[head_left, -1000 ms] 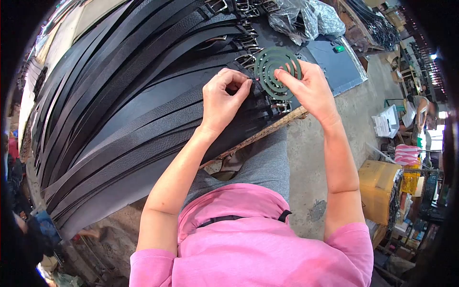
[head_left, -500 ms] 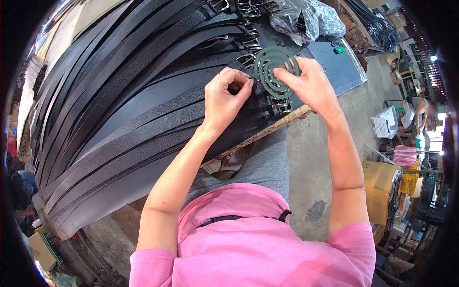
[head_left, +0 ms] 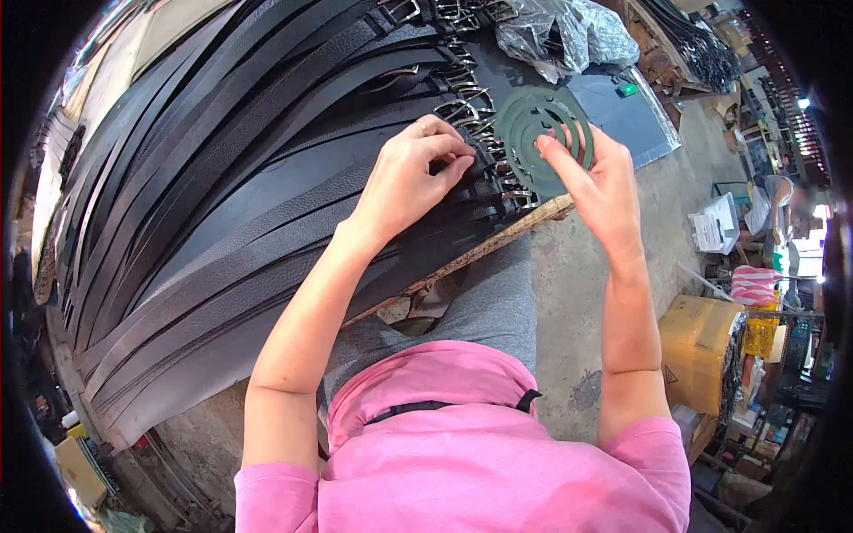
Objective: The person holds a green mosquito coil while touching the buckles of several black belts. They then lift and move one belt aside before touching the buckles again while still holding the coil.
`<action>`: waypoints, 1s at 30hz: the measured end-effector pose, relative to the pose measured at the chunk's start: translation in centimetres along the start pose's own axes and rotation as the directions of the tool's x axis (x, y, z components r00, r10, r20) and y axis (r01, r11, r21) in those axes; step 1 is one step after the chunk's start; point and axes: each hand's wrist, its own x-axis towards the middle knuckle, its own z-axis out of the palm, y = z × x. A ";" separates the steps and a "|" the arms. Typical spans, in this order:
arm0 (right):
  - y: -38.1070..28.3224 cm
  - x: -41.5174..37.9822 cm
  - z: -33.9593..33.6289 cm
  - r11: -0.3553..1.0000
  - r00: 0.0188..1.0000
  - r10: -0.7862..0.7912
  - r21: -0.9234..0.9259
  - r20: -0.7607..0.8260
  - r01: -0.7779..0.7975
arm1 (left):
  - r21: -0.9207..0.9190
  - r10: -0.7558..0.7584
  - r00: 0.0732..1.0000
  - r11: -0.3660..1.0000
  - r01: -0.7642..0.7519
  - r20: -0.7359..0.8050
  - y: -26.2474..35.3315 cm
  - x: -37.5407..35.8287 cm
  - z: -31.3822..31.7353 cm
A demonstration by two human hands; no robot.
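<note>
My right hand [head_left: 602, 185] grips a dark green mosquito coil [head_left: 514, 142] by its right side, thumb across the rings and fingers behind. The coil is held above a row of metal belt buckles [head_left: 462, 111]. To its left, apart from the coil, my left hand [head_left: 410, 173] is closed in a pinch over the black belts. Whatever lies between its fingertips, if anything, is too small to make out. The black leather belts [head_left: 240, 115] spread out leftward across the table, with their buckles gathered near my hands.
A crumpled clear plastic bag [head_left: 569, 40] lies at the table's far side, near a small green object [head_left: 627, 91]. The table's wooden edge [head_left: 480, 253] runs just in front of my body. On the right stand a cardboard box [head_left: 702, 346] and a person [head_left: 780, 209] farther off.
My right hand has moved right with the mosquito coil, widening the gap to my left hand. The coil has turned slightly. My left hand stays pinched at almost the same spot.
</note>
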 end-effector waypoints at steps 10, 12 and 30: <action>1.6 -2.9 1.8 0.986 0.977 -0.093 0.121 -0.193 0.118 | 0.372 0.254 0.957 0.882 -0.289 0.141 1.3 1.2 -0.1; 1.2 -3.2 2.0 0.991 0.975 -0.114 0.053 -0.190 0.126 | 0.404 0.300 0.940 0.849 -0.340 0.160 1.4 1.4 -0.1; 1.2 -3.8 2.7 0.991 0.983 -0.122 0.041 -0.135 0.128 | 0.401 0.367 0.927 0.840 -0.367 0.080 0.6 0.4 0.4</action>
